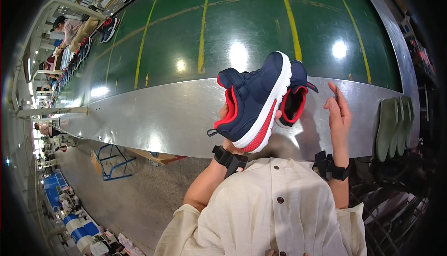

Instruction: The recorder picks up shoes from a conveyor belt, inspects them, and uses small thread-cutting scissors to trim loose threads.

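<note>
My left hand (224, 111) is wrapped around a navy sneaker (253, 90) with a red lining and a white and red sole. The sneaker is tilted, its toe pointing up and away and its sole facing right. Most of that hand is hidden behind the shoe; some fingers show at its edges. Just right of it, a second navy sneaker (299, 73) is partly covered by the held one, with its red-lined opening toward me. To its right, my right hand (339, 111) is raised over the metal ledge, holding nothing, its fingers partly stretched and apart.
A metal ledge (181, 121) runs along the green belt (251, 28) marked with yellow lines. Several olive-green foot-shaped pieces (391, 128) stand at the right. More shoes (109, 29) and a co-worker (72, 29) are at the far left. A blue-framed stool (111, 163) stands on the floor.
</note>
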{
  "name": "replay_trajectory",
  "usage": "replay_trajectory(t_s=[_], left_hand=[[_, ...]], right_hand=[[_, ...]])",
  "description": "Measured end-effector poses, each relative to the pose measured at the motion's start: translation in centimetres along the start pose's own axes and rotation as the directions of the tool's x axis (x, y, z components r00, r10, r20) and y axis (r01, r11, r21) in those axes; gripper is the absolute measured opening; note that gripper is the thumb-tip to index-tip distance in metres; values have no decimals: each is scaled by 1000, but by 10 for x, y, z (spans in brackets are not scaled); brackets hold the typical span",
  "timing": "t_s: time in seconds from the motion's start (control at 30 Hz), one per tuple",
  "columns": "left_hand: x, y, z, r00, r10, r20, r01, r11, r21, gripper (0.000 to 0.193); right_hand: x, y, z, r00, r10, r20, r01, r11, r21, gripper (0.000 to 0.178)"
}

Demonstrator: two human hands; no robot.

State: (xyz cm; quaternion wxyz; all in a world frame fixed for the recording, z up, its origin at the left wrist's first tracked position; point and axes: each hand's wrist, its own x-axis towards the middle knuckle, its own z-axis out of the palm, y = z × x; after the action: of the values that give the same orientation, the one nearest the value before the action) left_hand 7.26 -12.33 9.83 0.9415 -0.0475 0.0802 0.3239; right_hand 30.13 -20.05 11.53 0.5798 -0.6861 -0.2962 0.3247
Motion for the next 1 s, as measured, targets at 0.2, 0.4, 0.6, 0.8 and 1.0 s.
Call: replay_trajectory(t_s=[0.2,0.4,0.6,0.8,1.0], left_hand=[[-5,-3,8,993,-43,109,30,993,118,75],[-5,-4,2,971,-26,240,1,994,106,68],[-6,-4,-2,1000,1,-27,2,995,100,77],[-4,-2,-17,999,14,-45,1,954,300,78],[2,-3,-7,996,-40,-77,60,954,293,62]], right_hand=[[-17,-63,53,794,-519,318,573,813,-105,28],[-5,-74,59,537,-696,477,824,553,-121,24],[-1,-74,59,508,-690,515,838,534,-112,27],[7,-76,51,469,-668,577,861,490,-132,24],[15,-74,45,410,-626,663,891,430,-145,23]])
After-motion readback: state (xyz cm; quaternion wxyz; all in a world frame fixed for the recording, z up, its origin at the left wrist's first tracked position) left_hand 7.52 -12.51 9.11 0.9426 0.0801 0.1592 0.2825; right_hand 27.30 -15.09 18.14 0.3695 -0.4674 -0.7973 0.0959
